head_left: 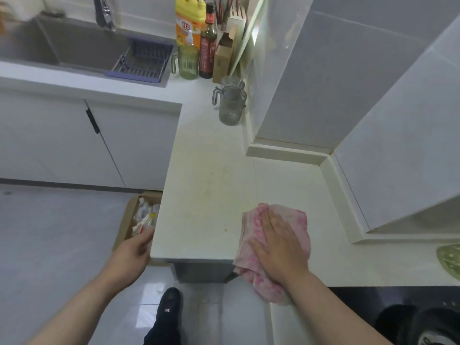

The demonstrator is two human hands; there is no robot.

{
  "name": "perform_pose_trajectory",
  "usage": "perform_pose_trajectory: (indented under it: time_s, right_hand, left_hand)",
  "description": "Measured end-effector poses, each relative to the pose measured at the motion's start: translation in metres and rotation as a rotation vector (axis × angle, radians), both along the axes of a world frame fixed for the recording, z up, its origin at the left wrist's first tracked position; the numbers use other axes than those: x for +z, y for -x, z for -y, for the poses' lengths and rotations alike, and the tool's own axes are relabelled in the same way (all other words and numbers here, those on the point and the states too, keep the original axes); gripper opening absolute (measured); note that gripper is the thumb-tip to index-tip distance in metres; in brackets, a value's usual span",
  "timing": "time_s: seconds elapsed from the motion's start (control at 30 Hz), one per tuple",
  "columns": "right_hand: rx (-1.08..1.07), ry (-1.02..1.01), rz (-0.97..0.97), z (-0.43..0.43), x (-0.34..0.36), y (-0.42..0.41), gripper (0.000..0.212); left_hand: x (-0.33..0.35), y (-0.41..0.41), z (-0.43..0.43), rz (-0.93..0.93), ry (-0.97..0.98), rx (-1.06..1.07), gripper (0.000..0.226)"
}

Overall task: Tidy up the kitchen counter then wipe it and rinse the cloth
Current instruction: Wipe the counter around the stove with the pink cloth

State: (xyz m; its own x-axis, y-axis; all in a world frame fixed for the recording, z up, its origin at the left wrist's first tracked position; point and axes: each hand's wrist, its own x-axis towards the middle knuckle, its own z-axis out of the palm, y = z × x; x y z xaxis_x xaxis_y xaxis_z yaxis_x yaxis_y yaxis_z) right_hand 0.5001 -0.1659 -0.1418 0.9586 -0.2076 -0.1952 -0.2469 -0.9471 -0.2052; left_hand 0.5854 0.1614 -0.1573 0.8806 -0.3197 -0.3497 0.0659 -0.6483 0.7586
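Observation:
A pink patterned cloth (252,229) lies on the white counter (206,185) near its front edge, one end hanging over the edge. My right hand (280,241) presses flat on the cloth, fingers together and pointing away from me. My left hand (134,255) is cupped at the counter's left front corner, just below its edge, holding nothing that I can see. Faint yellowish stains and small crumbs mark the counter surface ahead of the cloth. The sink (74,46) with its faucet (105,13) is at the far left.
Two stacked glass mugs (231,103) stand by the wall. Further back are a green mug (188,62), a dark bottle (207,46), a yellow detergent jug (189,18) and a knife block (225,56). A cardboard box of rubbish (135,220) sits on the floor. A black stovetop (398,307) lies at right.

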Motion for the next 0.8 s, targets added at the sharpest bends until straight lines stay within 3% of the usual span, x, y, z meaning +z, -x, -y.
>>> perform_pose_trajectory:
  time_s: [0.37, 0.53, 0.8]
  right_hand:
    - [-0.090, 0.064, 0.046, -0.014, -0.006, -0.051, 0.074]
    - [-0.126, 0.057, 0.024, -0.017, -0.003, -0.090, 0.075]
    - [-0.101, 0.100, 0.044, -0.006, -0.006, -0.159, 0.076]
  left_hand:
    - [0.007, -0.062, 0.042, -0.156, 0.482, 0.390, 0.036]
    - [0.003, -0.078, 0.042, -0.136, 0.491, 0.397, 0.042]
    - [-0.001, -0.081, 0.044, -0.137, 0.502, 0.382, 0.035]
